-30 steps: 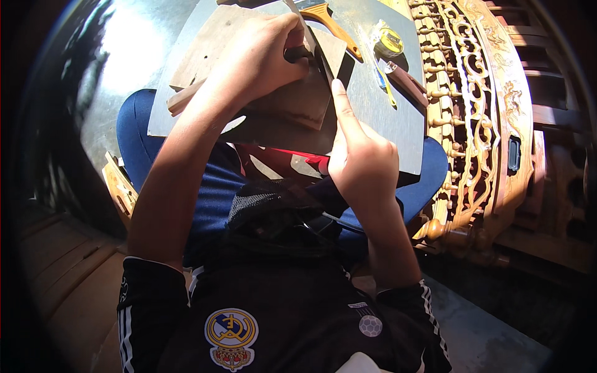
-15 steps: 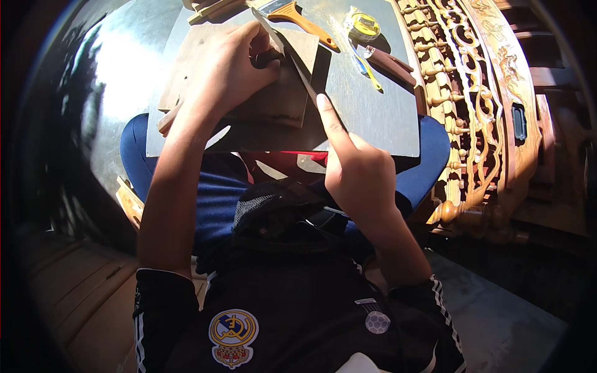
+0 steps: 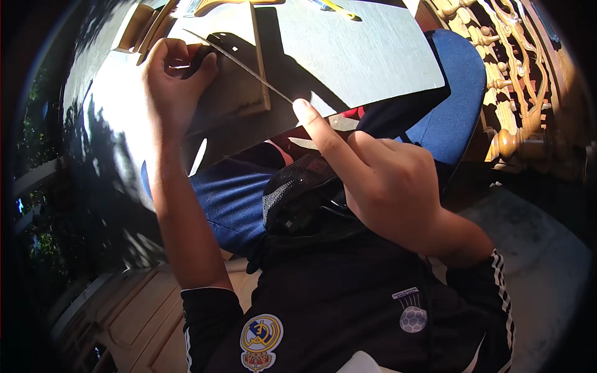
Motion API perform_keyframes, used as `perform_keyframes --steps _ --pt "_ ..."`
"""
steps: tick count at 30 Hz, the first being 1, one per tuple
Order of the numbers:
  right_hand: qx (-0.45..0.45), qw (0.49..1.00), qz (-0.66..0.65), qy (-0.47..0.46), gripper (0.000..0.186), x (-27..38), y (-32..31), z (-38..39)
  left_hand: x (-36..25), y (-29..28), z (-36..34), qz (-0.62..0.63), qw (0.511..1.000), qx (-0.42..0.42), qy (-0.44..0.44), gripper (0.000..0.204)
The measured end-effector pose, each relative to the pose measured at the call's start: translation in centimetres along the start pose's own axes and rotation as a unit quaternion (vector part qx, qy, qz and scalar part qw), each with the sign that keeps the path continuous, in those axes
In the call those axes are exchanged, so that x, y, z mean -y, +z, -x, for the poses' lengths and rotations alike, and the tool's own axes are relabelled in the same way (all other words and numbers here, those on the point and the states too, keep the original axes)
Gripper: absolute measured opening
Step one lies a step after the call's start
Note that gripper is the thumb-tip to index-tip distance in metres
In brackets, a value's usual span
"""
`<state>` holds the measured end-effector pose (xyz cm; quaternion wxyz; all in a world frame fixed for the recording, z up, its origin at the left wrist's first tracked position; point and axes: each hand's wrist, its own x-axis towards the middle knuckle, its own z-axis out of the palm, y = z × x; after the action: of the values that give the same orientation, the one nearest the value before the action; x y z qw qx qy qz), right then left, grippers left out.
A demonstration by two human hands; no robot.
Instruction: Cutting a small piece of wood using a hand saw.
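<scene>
My left hand [image 3: 175, 84] is curled around a small dark piece [image 3: 199, 59] that I cannot make out, over a wooden block [image 3: 245, 93] on a grey board [image 3: 348, 56]. A long thin metal tool, like a file or blade [image 3: 261, 79], slants from above that dark piece down to my right hand [image 3: 385, 180]. My right hand grips its near end, index finger stretched along it and the other fingers curled; the handle is hidden. The board rests over my lap.
Wooden pieces [image 3: 140, 28] lie at the board's back left. A brush handle [image 3: 227, 4] and a yellow-handled small brush [image 3: 341, 10] lie at the far edge. Carved wooden furniture [image 3: 519, 93] stands at right; wooden panels [image 3: 143, 311] lie at lower left.
The view has shifted, so the board sits higher in the picture. The thin tool now slants flatter, and my right hand appears further right, spread further from my left hand.
</scene>
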<state>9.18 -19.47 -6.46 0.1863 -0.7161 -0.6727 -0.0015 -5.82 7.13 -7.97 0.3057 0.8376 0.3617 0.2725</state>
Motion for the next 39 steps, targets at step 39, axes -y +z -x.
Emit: perform_keyframes --steps 39 --pt "-0.035 0.999 -0.033 -0.005 0.021 -0.2 2.8 -9.1 1.7 1.1 0.0 0.011 1.000 -0.015 0.015 0.032"
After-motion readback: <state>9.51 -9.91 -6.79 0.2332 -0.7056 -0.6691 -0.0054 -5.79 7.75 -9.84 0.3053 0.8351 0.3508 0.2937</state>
